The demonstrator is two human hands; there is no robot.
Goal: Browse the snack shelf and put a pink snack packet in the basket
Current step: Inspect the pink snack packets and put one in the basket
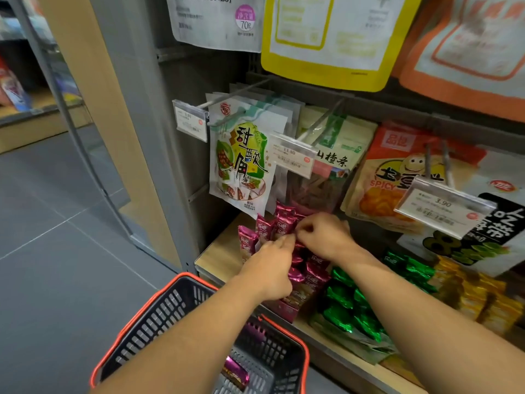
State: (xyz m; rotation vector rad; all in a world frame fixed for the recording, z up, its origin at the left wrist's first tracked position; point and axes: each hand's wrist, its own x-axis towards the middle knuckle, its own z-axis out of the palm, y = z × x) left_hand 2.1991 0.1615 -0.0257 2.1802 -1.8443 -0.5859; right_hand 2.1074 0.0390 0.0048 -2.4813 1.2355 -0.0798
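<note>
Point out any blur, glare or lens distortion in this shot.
Head view: the wide-angle lens bows the grey pole at left; the top orange bag is blurred, print unreadable; the price tag holder catches some glare; the pink packets mid-frame are fairly sharp; lighting even, shadows soft.

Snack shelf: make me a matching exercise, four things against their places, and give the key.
Things:
1. pink packets
2. green packets
3. yellow packets
4. basket

Places:
a. right end of the row
b. in front of the shelf, lower down
c. left end of the row
d. middle of the row

Pairs: 1-c, 2-d, 3-a, 4-b.
</note>
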